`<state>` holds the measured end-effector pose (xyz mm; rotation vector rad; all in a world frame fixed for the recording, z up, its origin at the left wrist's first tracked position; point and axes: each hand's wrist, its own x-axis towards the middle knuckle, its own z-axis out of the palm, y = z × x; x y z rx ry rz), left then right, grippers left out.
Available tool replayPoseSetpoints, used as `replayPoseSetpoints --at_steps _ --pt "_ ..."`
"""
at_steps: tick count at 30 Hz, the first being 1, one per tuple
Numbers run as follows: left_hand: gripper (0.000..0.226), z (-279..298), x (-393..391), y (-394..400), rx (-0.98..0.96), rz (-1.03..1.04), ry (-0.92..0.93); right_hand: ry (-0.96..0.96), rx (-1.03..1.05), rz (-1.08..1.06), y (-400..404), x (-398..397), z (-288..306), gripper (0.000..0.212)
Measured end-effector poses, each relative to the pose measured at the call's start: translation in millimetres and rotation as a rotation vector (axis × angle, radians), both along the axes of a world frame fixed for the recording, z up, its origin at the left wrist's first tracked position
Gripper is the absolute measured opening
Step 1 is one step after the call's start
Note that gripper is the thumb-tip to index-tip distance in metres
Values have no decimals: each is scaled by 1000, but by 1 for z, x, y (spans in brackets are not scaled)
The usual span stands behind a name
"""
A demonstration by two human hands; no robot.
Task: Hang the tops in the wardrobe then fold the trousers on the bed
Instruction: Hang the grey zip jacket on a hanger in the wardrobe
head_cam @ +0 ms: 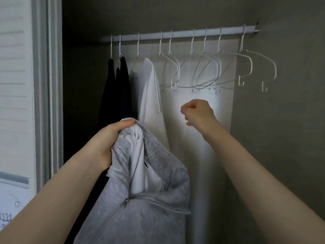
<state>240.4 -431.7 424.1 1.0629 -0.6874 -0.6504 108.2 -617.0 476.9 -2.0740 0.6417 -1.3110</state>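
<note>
Wardrobe rail (175,35) behind: left hand (107,138) grips grey zip top (140,208) hanging lengthwise downward; right hand (197,111) clenched, empty.

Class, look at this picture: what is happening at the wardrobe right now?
A person stands at an open wardrobe. The left hand grips a grey zip top by its collar, not yet on a hanger. The right hand, fingers curled and holding nothing, is raised below a row of empty white hangers on the rail. Two dark garments and a white top already hang at the left.
</note>
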Motion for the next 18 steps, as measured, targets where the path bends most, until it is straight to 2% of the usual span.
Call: replayPoseSetpoints --at_steps 3,6,9,11,14,18 --pt "28 20 12 5 40 63 -73 -195 -291 -89 7 16 64 16" --pt "45 35 23 10 72 128 -113 -210 -553 -169 11 38 116 24" --pt "54 46 33 14 95 175 -121 -18 -739 -256 8 68 151 31" --pt "52 51 38 15 98 206 -130 119 -804 -329 4 86 165 31" --pt "41 58 43 14 90 244 -139 287 -840 -406 -10 106 176 34" --pt "34 64 50 10 48 267 -155 396 -787 -433 -25 123 180 35"
